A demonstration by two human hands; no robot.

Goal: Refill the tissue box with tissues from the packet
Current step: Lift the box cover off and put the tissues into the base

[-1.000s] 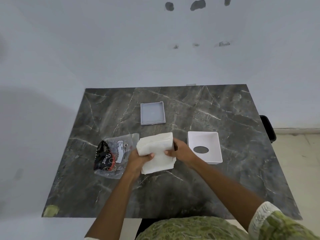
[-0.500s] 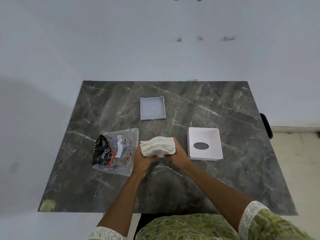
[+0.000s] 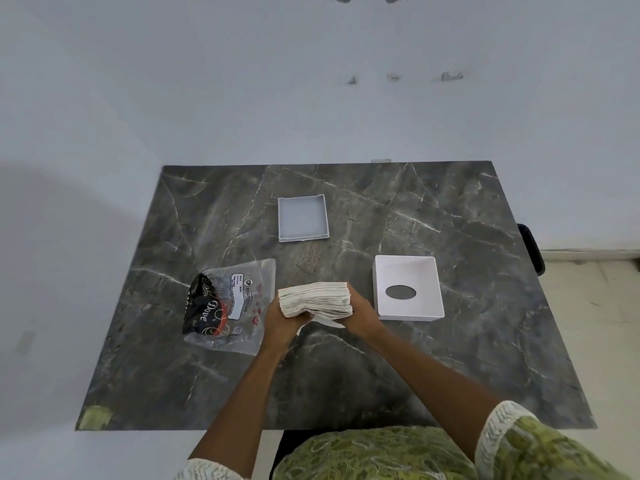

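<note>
On a marble-patterned table (image 3: 450, 358) set against a wall (image 3: 311, 98), a stack of tissues (image 3: 315, 299) is held near the middle of the tabletop between a person's left hand (image 3: 282, 322) and right hand (image 3: 360, 315). Just left of the stack lies the tissue packet (image 3: 228, 306), flat on the table. To the right, just beside the right hand, sits the tissue box cover (image 3: 408, 289), its oval opening facing up. Behind the stack, toward the wall and well apart from it, rests the shallow box base (image 3: 303, 218), open side up.
</note>
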